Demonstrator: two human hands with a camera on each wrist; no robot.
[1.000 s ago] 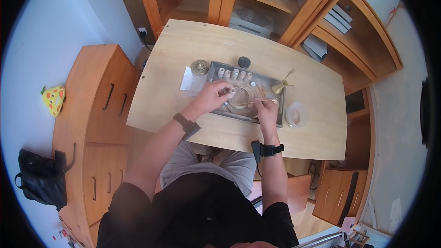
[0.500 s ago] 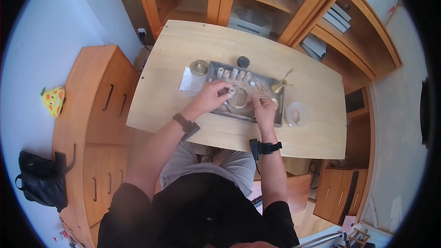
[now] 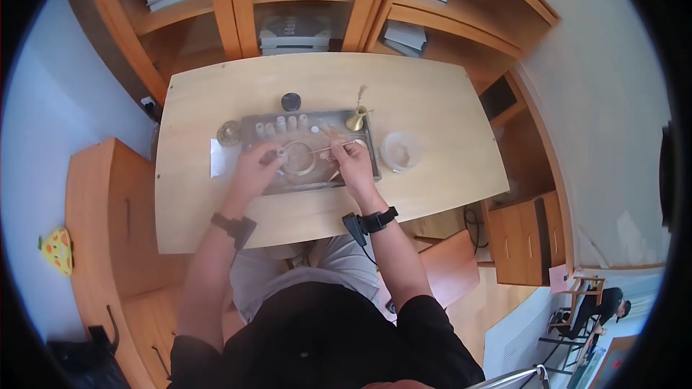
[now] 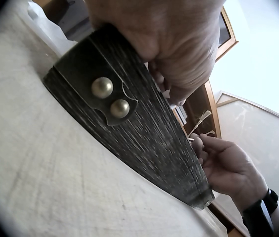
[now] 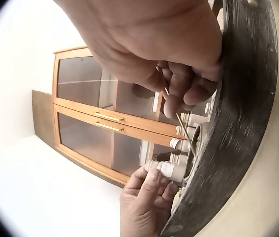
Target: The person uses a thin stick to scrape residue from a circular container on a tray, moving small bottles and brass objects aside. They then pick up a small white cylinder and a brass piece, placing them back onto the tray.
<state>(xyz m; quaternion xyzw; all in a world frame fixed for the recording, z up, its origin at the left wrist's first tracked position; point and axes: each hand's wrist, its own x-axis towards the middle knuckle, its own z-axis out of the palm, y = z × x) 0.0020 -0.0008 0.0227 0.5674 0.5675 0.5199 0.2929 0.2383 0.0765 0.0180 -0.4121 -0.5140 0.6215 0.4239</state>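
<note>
My left hand (image 3: 256, 169) pinches a small labelled vial (image 5: 168, 169), tilted, beside the left rim of a round bowl (image 3: 287, 167) on the dark wooden tray (image 4: 149, 143). My right hand (image 3: 353, 167) pinches a thin rod-like tool (image 3: 318, 150) between thumb and fingers, its far end reaching left over the bowl toward the vial. In the right wrist view the rod (image 5: 185, 132) slants down from the fingertips. Several capped vials (image 3: 281, 124) stand in a row along the tray's back. The left wrist view hides the vial behind the left hand (image 4: 169, 34).
A brass vase (image 3: 356, 119) with thin tools stands at the tray's back right. Right of the tray is a clear plastic tub (image 3: 400, 151). A black round container (image 3: 291, 101), a patterned metal disc (image 3: 229, 132) and white paper (image 3: 218, 157) lie around the tray. Another person (image 3: 598, 313) sits far off.
The head view has swung to the right, shifting the table leftward in it. The rod drew back rightward half a second ago and now extends over the bowl again. The left hand keeps the vial.
</note>
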